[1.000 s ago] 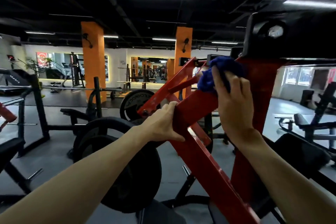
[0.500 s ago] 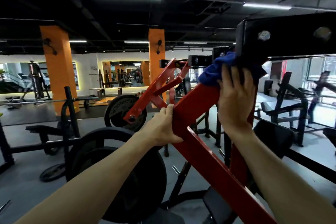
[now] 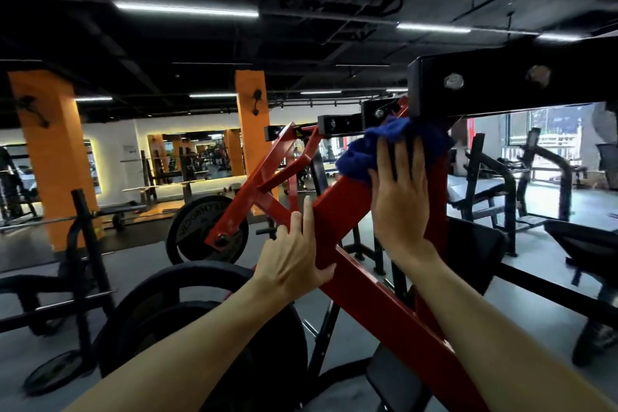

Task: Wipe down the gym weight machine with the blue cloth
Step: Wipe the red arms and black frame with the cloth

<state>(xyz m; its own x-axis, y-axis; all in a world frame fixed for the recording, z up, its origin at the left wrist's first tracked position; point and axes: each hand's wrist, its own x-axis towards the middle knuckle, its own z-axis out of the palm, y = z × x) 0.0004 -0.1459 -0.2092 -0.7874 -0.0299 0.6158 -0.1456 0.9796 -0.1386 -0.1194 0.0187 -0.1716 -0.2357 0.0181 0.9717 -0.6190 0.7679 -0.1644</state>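
Observation:
A red steel arm of the weight machine [image 3: 337, 207] slants up from lower right to a black top beam [image 3: 521, 84]. My right hand [image 3: 401, 197] lies flat with straight fingers against the arm's upper end, pressing the bunched blue cloth [image 3: 364, 150] onto it just under the black beam. My left hand [image 3: 294, 261] grips the lower left edge of the same red arm, thumb under it and fingers over the far side.
Black weight plates [image 3: 207, 231] hang on the machine to the left and below. A black seat pad [image 3: 475, 251] sits behind the arm at right. Benches, racks and orange pillars [image 3: 50, 157] fill the gym floor beyond.
My right hand and the cloth have slid up the red arm to the black beam, with fingers now flatter. My view turned right. The left hand kept its hold.

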